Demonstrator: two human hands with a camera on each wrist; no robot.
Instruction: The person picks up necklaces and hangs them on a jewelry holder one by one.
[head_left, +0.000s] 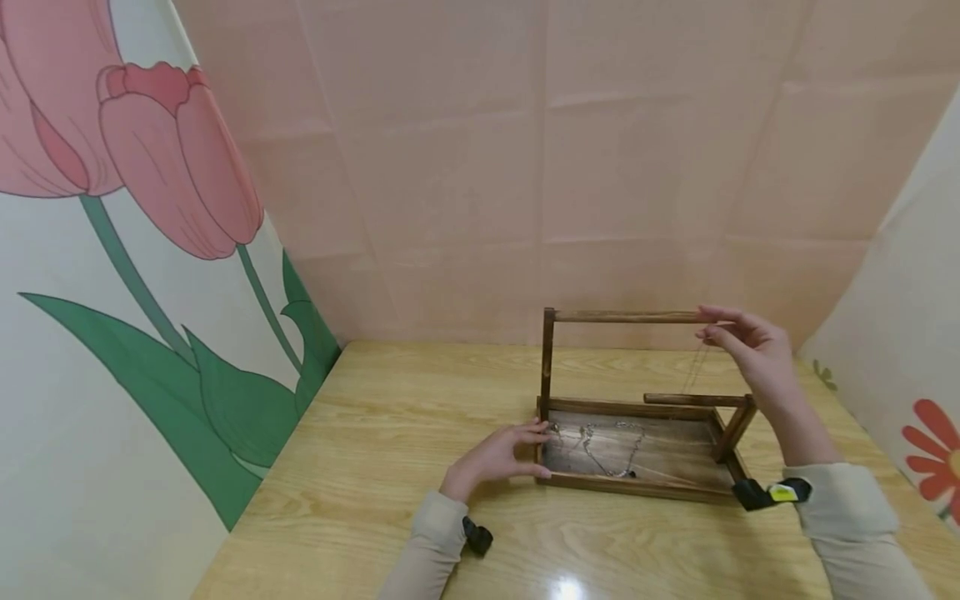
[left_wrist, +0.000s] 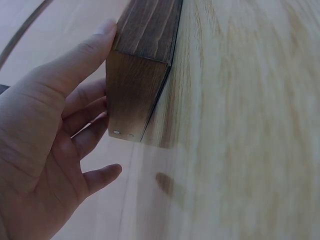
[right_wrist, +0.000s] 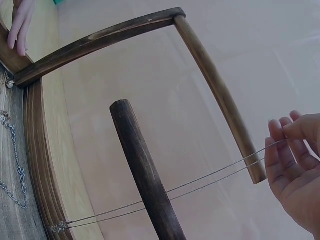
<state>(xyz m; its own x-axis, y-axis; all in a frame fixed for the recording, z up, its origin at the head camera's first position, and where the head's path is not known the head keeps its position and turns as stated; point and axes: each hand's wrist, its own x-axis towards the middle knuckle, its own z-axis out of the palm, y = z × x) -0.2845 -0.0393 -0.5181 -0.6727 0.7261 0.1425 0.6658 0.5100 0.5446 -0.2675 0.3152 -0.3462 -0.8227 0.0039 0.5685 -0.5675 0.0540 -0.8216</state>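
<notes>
well, the thin chain [right_wrist: 210,173]: we have it hanging in two nearly straight strands from our right hand [head_left: 757,350], near the free end of the upper bar [head_left: 622,317], down past the lower bar [head_left: 682,400]; whether it loops over either bar we cannot tell.
snag risk: the strands run so close to the lower bar that, we judge, a sideways pull could catch them on its open end.
slip risk: so fine a chain could slide away if we loosened our pinch, dropping onto the silver chain [right_wrist: 21,171] and dark pendant [head_left: 632,474] in the tray [head_left: 652,487] and tangling there.
shifting risk: a hard knock to the upper bar might move the wooden jewelry stand [head_left: 547,367] if our left hand [head_left: 495,454] eased off.
right arm: it reaches up from the lower right, hand raised beside the upper bar; thumb and fingertips pinch the thin chain.
left arm: it lies low over the tabletop [head_left: 420,400], thumb at the tray's near left corner, fingers over its left end, grasping the stand there.
stand: upright on the tabletop, between our two hands.
</notes>
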